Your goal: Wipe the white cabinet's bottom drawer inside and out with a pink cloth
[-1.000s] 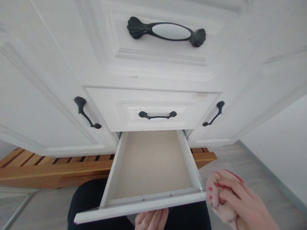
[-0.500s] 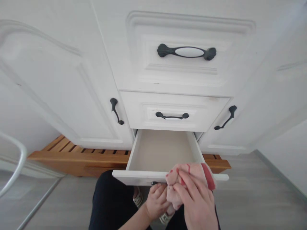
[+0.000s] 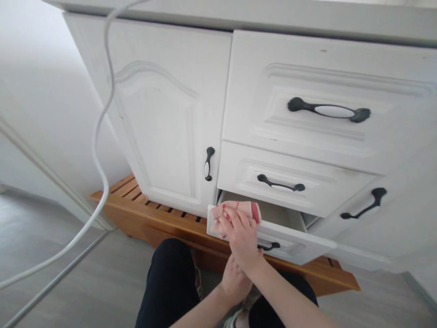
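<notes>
A pink and white cloth [image 3: 246,207] with a red edge is bunched under my right hand [image 3: 241,232], whose fingers press it on the left end of the pulled-out bottom drawer's front [image 3: 300,239]. Beneath my right wrist is my left hand [image 3: 236,281], its fingers curled at the dark handle [image 3: 271,246] of that drawer and partly hidden by the right wrist. The drawer's inside shows as a pale, bare surface beyond the cloth.
White cabinet doors [image 3: 164,123] and two closed drawers [image 3: 341,91] with dark handles surround the open one. Slatted wood [image 3: 164,228] runs beneath the cabinet. A white cable [image 3: 97,150] hangs at the left. My knees are below the drawer.
The view has swung left, bringing in more of the left door and the cable. My right hand and the cloth have moved from the drawer front's right part to its left end, crossing over my left hand.
</notes>
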Action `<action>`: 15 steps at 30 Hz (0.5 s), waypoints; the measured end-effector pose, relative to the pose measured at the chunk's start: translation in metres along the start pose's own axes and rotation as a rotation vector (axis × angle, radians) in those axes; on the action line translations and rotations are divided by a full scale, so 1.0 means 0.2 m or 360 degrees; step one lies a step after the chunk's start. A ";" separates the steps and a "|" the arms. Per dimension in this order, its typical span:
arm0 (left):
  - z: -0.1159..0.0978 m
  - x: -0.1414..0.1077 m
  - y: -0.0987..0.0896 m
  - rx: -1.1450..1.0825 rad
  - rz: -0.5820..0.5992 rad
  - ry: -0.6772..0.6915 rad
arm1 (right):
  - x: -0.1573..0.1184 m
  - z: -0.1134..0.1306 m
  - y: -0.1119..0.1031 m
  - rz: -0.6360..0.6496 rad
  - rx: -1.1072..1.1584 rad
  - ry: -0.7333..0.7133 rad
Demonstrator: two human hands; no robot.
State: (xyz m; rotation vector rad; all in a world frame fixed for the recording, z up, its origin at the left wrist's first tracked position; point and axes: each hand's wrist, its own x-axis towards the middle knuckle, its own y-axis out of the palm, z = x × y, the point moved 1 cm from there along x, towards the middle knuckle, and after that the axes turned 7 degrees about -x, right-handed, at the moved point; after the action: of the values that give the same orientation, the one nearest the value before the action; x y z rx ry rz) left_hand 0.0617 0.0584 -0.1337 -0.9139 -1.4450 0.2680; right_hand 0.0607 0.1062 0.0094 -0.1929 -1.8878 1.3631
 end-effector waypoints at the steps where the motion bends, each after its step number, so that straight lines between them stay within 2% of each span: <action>1: 0.00 -0.11 0.03 -0.0087 0.0029 -0.0042 | 0.05 0.01 0.03 -0.0040 -0.0031 -0.0028; 3: 0.00 -0.37 0.09 -0.0258 0.0235 -0.0115 | 0.14 0.04 0.11 -0.0158 -0.0109 -0.0116; 4: 0.00 -0.50 0.12 -0.0337 0.0482 -0.0188 | 0.18 0.05 0.16 -0.0215 -0.0142 -0.0171; 5: 0.01 -0.61 0.15 -0.0446 0.0811 -0.0285 | 0.22 0.06 0.22 -0.0260 -0.0166 -0.0220; 7: 0.04 -0.77 0.19 -0.0591 0.1468 -0.0560 | 0.28 0.06 0.32 -0.0310 -0.0193 -0.0294; 8: 0.06 -0.81 0.20 -0.0631 0.1698 -0.0699 | 0.30 0.04 0.36 -0.0318 -0.0207 -0.0351; 9: 0.08 -0.82 0.20 -0.0665 0.1837 -0.0828 | 0.31 0.02 0.40 -0.0322 -0.0224 -0.0419; 12: 0.15 -0.79 0.17 -0.0769 0.1898 -0.1094 | 0.32 -0.07 0.44 -0.0342 -0.0276 -0.0587; 15: 0.19 -0.78 0.17 -0.0818 0.1910 -0.1216 | 0.31 -0.14 0.40 -0.0328 -0.0321 -0.0619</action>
State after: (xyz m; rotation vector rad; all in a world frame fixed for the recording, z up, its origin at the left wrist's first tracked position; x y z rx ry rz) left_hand 0.0121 -0.0093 -0.2750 -2.2225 -1.4712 1.2757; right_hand 0.0119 0.1924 -0.0252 0.1774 -2.2973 1.1276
